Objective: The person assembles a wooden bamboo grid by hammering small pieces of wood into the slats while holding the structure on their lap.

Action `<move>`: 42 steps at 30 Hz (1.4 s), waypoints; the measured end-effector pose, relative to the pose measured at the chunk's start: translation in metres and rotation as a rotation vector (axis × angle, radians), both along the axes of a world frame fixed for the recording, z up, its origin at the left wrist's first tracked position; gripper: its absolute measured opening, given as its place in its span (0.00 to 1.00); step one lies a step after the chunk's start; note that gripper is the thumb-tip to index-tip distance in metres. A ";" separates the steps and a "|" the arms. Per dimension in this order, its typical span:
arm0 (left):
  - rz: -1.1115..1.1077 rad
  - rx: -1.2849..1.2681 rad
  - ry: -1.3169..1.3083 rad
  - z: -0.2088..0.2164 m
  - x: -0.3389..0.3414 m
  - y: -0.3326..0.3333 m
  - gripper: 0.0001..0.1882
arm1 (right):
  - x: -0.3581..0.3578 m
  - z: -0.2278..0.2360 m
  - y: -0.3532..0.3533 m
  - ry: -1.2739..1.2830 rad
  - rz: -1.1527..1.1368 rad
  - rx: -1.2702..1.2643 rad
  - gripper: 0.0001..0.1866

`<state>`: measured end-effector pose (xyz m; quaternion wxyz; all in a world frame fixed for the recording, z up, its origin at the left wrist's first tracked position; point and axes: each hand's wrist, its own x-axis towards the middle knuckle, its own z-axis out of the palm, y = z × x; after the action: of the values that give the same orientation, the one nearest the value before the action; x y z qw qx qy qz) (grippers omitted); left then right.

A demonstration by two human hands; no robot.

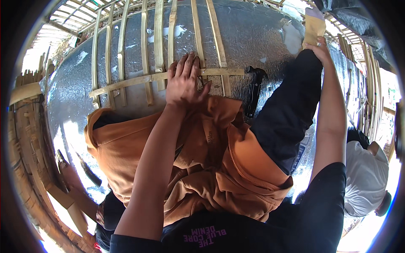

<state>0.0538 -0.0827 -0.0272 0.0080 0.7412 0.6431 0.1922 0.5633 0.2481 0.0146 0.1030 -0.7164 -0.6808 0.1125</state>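
Observation:
My left hand (185,82) lies palm down, fingers stretched, on a bamboo lattice (158,40) of long slats. Beneath it a thin bamboo crosspiece (137,80) runs across the lower ends of the slats. A black hammer (253,90) lies just right of that crosspiece. At the far right my right hand (319,49) is closed around my foot at the ankle, over a beige and lavender sock (314,25). My right leg in dark trousers stretches out toward it. Brown cloth (126,147) covers my lap.
Shiny silver foil sheeting (270,42) spreads under everything, with torn white patches. A curved dark blade (90,170) lies at the left. Woven bamboo (25,139) borders the left side. A person in a white shirt (365,177) sits at the right; another person's arm (80,196) shows at the lower left.

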 end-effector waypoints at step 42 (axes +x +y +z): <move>0.021 -0.058 0.017 0.004 0.000 -0.001 0.42 | -0.015 0.005 -0.056 -0.056 -0.202 0.299 0.30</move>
<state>0.0541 -0.0833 -0.0232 0.0222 0.7355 0.6562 0.1672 0.5484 0.1922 0.0196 0.2003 -0.7606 -0.6172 -0.0210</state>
